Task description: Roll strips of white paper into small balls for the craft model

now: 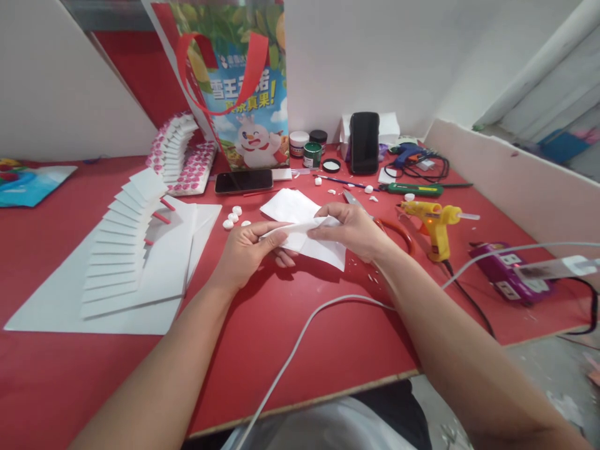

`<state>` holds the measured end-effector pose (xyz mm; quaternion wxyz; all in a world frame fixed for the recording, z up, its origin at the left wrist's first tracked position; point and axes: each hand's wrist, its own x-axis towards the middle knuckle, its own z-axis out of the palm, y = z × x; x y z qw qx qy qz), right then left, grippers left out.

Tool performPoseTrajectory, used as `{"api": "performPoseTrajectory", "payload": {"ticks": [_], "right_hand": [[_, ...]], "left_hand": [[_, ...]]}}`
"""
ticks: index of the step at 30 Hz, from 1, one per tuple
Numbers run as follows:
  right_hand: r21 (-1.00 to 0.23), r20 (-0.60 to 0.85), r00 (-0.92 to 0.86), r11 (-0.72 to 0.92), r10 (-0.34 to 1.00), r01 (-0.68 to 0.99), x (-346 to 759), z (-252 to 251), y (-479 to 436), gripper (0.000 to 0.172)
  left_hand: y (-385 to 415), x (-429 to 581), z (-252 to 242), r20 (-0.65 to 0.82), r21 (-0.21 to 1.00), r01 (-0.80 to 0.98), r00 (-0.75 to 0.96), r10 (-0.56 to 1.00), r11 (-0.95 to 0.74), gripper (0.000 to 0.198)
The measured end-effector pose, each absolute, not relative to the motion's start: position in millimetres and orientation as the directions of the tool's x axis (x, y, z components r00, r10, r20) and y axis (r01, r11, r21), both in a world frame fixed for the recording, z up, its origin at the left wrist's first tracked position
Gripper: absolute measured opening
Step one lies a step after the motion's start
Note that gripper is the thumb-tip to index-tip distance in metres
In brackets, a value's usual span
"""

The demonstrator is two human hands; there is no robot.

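Note:
Over the red table (281,337), both hands hold a white sheet of paper or thin foam (300,228). My left hand (246,250) pinches its left end with thumb on top and fingers curled under. My right hand (354,228) grips the right part, fingers closed over a fold. The sheet is folded or bent in the middle, and its lower corner hangs toward the table. Another white sheet (288,205) lies just behind it.
A fanned stack of white strips (124,250) on a large white sheet sits left. Scissors (375,219), a yellow glue gun (435,225), a purple power strip (509,275), two phones (244,181) (364,142), paint jars (312,153), a printed bag (244,87) and a white cable (300,344) lie around.

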<state>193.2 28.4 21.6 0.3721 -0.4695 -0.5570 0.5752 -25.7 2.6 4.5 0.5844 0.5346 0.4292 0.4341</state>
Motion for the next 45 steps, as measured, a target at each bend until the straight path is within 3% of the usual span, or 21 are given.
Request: {"api": "performPoseTrajectory", "payload": {"ticks": [17,23,27,35,40,45], "right_hand": [[-0.996,-0.074,-0.372,-0.054,0.925,0.064,200,20,29,0.034],[-0.974,-0.079,-0.423,0.020,0.903,0.224,198,25,27,0.035],[-0.977,-0.125,-0.380,-0.046,0.916,0.210,192,24,27,0.039],[-0.997,-0.069,-0.360,-0.070,0.930,0.009,197,24,29,0.024],[-0.998,-0.041,-0.425,-0.058,0.904,-0.028,200,25,29,0.018],[-0.999,-0.029,-0.399,-0.033,0.916,-0.002,214,30,31,0.011]], "left_hand": [[5,-28,1,-0.087,0.982,-0.129,0.328,0.941,0.136,0.046],[4,-26,2,-0.086,0.983,-0.128,0.326,0.941,0.134,0.046],[4,-26,0,-0.081,0.980,-0.144,0.335,0.939,0.136,0.044],[3,-30,-1,-0.002,0.926,-0.345,0.396,0.918,0.151,0.024],[2,-30,2,0.022,0.913,-0.381,0.407,0.913,0.147,0.020],[6,-30,6,0.002,0.900,-0.419,0.281,0.960,0.121,0.017]]}}
